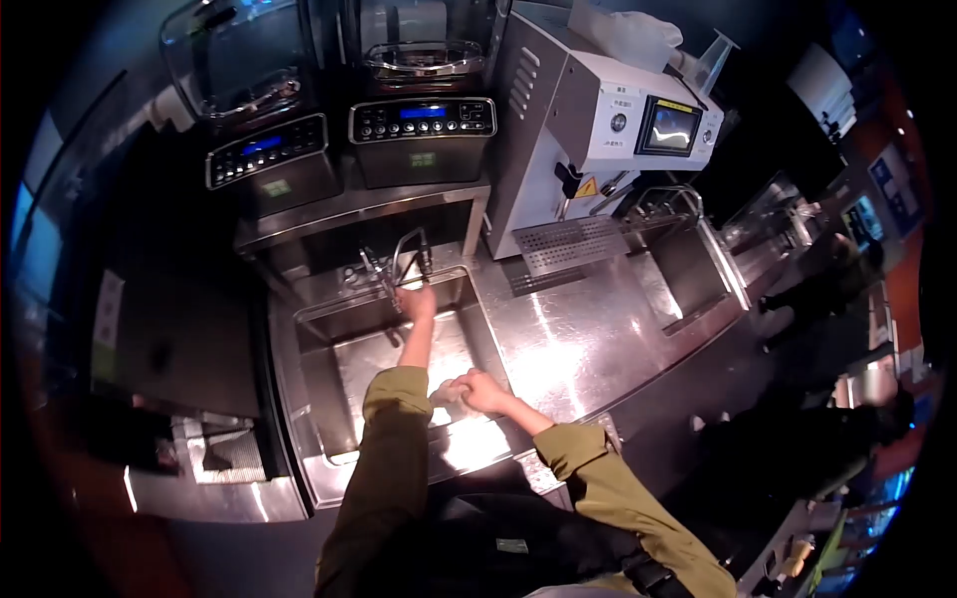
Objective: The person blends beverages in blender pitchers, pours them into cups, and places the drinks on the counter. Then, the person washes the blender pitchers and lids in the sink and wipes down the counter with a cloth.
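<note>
My left hand (416, 300) reaches to the back of the metal sink (477, 311), right at the faucet (375, 267). Its fingers look closed around something small, and a white thing (410, 270) shows just above them; its kind is not clear. Over the sink's right front side, my right hand (482, 392) is closed. A pale, crumpled-looking thing (448, 394) sticks out at its fingers, too blurred to name.
Two blender bases with lit panels (423, 116) (264, 147) stand on a metal shelf (369, 207) behind the sink. To the right are a white dispensing machine (608, 120), a perforated drip tray (568, 246) and a second basin (678, 274). A dark-clothed person (817, 444) is at far right.
</note>
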`<state>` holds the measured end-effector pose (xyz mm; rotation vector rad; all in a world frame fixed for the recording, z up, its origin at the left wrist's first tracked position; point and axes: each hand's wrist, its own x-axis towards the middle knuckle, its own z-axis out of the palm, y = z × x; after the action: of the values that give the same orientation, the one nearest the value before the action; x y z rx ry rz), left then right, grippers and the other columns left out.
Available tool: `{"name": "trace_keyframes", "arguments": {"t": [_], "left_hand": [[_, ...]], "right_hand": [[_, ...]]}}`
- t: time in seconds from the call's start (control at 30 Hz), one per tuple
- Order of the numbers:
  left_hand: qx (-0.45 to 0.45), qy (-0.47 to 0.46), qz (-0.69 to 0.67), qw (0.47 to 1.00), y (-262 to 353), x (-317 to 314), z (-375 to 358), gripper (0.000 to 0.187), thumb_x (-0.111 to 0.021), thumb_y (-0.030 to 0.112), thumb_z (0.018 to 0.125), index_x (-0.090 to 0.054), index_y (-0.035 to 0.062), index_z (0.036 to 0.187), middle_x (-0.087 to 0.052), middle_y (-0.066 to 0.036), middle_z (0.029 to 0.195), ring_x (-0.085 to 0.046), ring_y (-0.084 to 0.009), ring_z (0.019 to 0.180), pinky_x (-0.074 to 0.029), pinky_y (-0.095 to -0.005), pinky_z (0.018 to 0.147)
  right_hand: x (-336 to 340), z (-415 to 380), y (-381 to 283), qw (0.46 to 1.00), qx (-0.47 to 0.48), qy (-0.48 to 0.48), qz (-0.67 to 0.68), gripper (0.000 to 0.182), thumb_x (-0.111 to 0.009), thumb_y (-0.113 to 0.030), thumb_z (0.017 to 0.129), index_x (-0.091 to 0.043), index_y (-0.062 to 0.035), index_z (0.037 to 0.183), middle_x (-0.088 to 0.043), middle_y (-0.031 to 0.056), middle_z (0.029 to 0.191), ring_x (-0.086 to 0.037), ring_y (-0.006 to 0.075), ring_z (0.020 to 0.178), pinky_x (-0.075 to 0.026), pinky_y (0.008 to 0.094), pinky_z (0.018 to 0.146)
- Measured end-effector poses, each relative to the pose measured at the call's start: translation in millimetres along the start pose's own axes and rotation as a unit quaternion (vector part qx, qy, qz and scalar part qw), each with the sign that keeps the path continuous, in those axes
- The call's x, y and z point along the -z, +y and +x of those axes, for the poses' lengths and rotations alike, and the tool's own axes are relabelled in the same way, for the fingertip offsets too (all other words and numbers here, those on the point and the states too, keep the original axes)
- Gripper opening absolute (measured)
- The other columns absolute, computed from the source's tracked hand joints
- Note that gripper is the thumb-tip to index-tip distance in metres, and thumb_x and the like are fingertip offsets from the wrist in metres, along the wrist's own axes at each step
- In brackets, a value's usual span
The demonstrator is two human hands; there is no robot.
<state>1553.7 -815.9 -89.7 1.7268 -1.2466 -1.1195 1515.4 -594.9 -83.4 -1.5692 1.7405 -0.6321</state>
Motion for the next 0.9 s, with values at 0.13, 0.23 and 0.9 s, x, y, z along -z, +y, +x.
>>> {"name": "trace_keyframes", "arguments": {"t": [0.13, 0.23, 0.9], "left_hand": [[-0.074, 0.07, 0.006, 0.995, 1.7, -10.1, 19.0, 0.077, -0.063, 0.026, 0.069, -0.026, -0.0084, 0.128, -0.032, -0.028, 0.13, -0.029, -0.0376, 0.123, -0.02, -0.0387, 0.104], [-0.019, -0.067, -0.09, 0.994, 7.2, -15.4, 11.8, 0.077, -0.058, 0.028, 0.074, -0.021, -0.0084, 0.13, -0.025, -0.029, 0.134, -0.026, -0.0358, 0.126, -0.02, -0.0352, 0.104], [-0.353, -0.012, 0.097, 0.931, 46.4, 137.7, -20.8, 0.049, -0.063, 0.011, 0.065, -0.043, -0.0003, 0.109, -0.047, -0.014, 0.099, -0.045, -0.0324, 0.098, -0.035, -0.0412, 0.085]], "right_hand": [[4.3, -5.8, -2.1, 0.996, -0.073, 0.032, 0.031, 0.028, -0.05, -0.01, 0.074, -0.062, -0.0071, 0.099, -0.055, 0.0204, 0.096, -0.055, 0.032, 0.089, -0.045, 0.0369, 0.079], [-10.0, 0.0, 1.5, 0.991, -0.104, 0.058, 0.055, 0.03, -0.052, -0.008, 0.072, -0.061, -0.0053, 0.1, -0.056, 0.0183, 0.092, -0.057, 0.0275, 0.085, -0.046, 0.0338, 0.075], [-64.3, 153.0, -28.1, 0.86, -0.193, 0.122, 0.456, 0.023, -0.041, -0.005, 0.084, -0.058, -0.0007, 0.099, -0.06, 0.0068, 0.089, -0.054, 0.0133, 0.081, -0.044, 0.0258, 0.075]]}}
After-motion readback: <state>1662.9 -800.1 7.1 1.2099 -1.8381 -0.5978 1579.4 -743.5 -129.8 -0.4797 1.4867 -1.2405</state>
